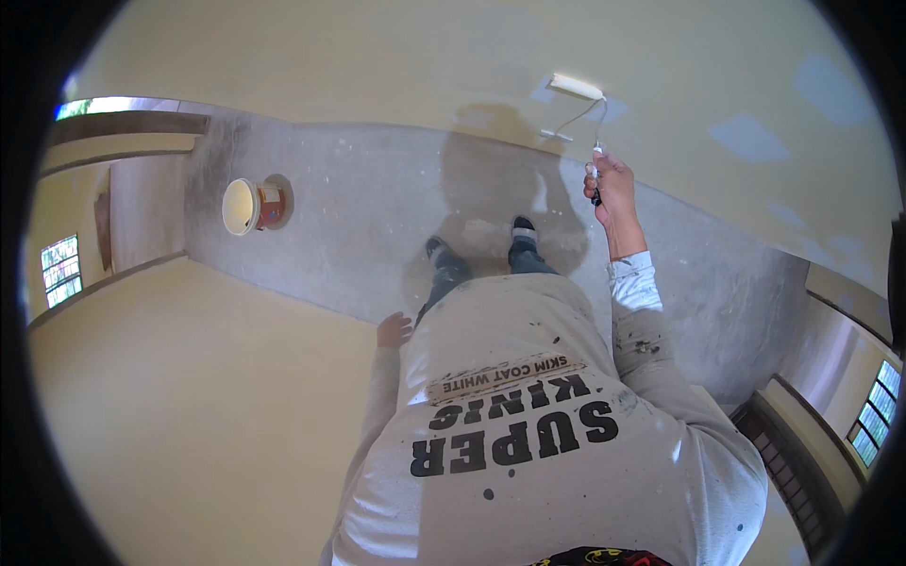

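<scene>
In my right hand is a paint roller, the fingers wrapped round its handle. Its white sleeve lies at the wall, over a pale patch. A thin wire frame runs from the sleeve down to the grip. My left hand hangs low by my left side with nothing visible in it, its fingers slightly bent and apart. A paint bucket, cream inside with a red-brown label, stands on the floor off to the left, away from both hands.
The grey concrete floor runs as a strip between two cream walls. Several pale patches mark the wall to the right of the roller. Barred windows show at both sides, and a dark slatted panel stands at lower right.
</scene>
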The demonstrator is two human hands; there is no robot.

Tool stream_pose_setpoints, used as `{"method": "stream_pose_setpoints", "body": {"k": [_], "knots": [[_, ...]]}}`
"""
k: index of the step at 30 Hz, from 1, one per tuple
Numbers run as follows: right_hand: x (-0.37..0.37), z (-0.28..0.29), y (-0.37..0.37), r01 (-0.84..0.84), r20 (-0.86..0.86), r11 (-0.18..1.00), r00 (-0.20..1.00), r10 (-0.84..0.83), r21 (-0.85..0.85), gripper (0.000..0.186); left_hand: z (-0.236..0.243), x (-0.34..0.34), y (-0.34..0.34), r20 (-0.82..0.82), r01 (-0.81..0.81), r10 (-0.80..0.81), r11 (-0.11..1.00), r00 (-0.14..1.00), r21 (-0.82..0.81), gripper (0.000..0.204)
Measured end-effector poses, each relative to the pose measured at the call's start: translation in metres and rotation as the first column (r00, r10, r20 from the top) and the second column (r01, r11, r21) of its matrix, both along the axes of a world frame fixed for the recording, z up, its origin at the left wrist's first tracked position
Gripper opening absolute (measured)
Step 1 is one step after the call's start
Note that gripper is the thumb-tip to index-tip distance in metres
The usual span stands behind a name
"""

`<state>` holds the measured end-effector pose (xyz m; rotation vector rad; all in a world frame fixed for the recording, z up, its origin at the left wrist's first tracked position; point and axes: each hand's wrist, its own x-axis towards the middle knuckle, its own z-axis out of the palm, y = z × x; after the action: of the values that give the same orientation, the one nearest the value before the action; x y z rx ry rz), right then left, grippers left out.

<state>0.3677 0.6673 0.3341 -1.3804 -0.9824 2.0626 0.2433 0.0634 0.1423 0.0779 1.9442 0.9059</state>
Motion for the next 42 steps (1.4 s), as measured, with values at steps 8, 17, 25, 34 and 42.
{"method": "stream_pose_setpoints", "body": {"k": [8,17,25,34,42], "knots": [[-0.015,-0.124,0.031,0.016,0.072,0.998,0.997,-0.012,-0.06,0.011,0.023,0.032,0.009,-0.226,0.326,-0.399,0.897,0.889,-0.299,0.03],[-0.006,-0.017,-0.001,0.018,0.001,1.0,1.0,-0.017,-0.014,0.011,-0.073,0.07,-0.066,-0.349,0.221,-0.275,0.957,0.896,-0.186,0.022],[-0.015,-0.067,0.01,-0.006,0.025,1.0,1.0,0.006,-0.018,0.011,-0.067,0.065,-0.037,-0.223,0.205,-0.254,0.954,0.941,-0.22,0.03],[-0.012,-0.054,0.014,0.004,0.037,1.0,0.999,-0.003,-0.019,0.012,0.04,0.057,0.009,-0.02,-0.011,0.008,0.989,1.0,-0.151,0.032],[-0.013,-0.007,-0.005,0.021,-0.03,0.999,0.999,-0.022,-0.027,0.012,-0.044,0.066,-0.054,-0.289,0.248,-0.33,0.926,0.898,-0.286,0.033]]}}
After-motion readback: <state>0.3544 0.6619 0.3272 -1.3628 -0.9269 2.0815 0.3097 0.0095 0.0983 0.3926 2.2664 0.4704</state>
